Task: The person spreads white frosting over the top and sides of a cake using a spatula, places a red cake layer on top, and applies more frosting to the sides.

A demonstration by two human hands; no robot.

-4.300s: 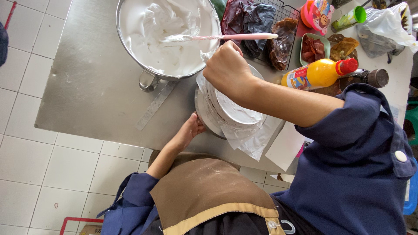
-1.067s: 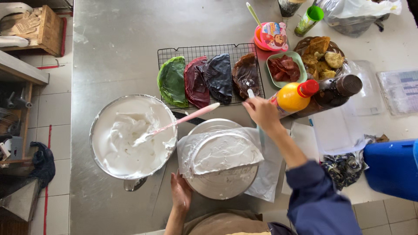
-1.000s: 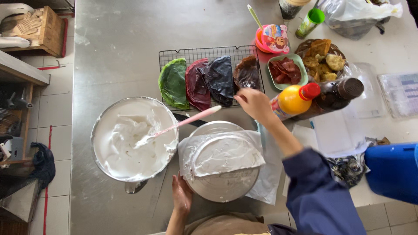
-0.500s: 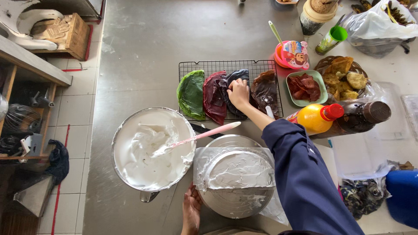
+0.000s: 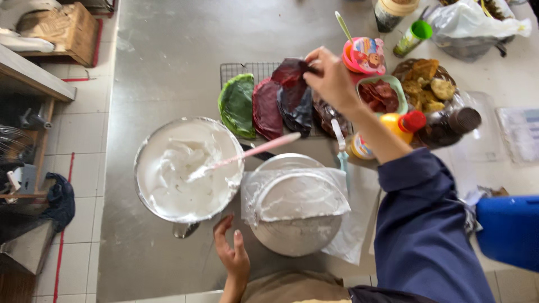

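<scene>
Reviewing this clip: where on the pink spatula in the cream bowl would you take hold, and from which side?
Grip the spatula by its bare handle end near the cooling rack, coming from the right and above. The blade sits buried in cream inside the bowl, while the handle slants up over the rim, clean and clear. The right hand is closer; the left hand rests on the table.

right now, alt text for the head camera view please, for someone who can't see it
Seen from above, the right hand lifts a dark red round sheet off a wire rack of coloured sheets. The left hand rests on the steel table between a bowl of white cream and a plastic-wrapped round pan.
</scene>
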